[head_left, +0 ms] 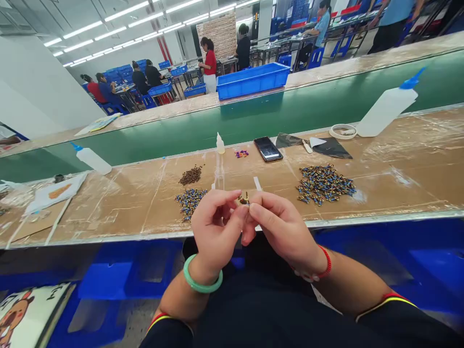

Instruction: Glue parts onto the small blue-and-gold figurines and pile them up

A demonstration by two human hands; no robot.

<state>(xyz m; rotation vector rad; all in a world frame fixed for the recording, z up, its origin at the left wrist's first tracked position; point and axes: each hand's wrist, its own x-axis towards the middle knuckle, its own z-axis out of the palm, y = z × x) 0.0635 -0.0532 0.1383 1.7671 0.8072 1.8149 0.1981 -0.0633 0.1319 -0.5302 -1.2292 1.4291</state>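
At the left of my surface (119,203), a white sheet (39,199) carries a small orange-brown heap (60,191). Right of it, near the far edge, is a blue-tipped bottle (94,161). Next comes a loose pile of brown bits (190,176), and just nearer to me a blue-and-gold heap (189,202), partly covered by my left hand (216,232). I wear a green bangle (203,289) on that wrist. My left thumb and forefinger pinch a tiny dark-and-gold part (244,199), held up off the surface in front of me; its finer shape is too small to make out. Behind it, near the far edge, are a dropper (220,145) and a few pink-and-purple bits (241,153). Beyond the green belt (311,104) is a blue bin (252,84). My right hand (290,232) meets the left at the part, thumb and forefinger pressed together on its right side; a red cord (328,261) circles that wrist. Past it lie a phone (268,149), dark sheets (332,148) with a white-handled tool (307,146) by them, a larger blue-and-gold pile (325,184), a tape roll (343,126) and, just beside the roll, a big bottle (386,113).
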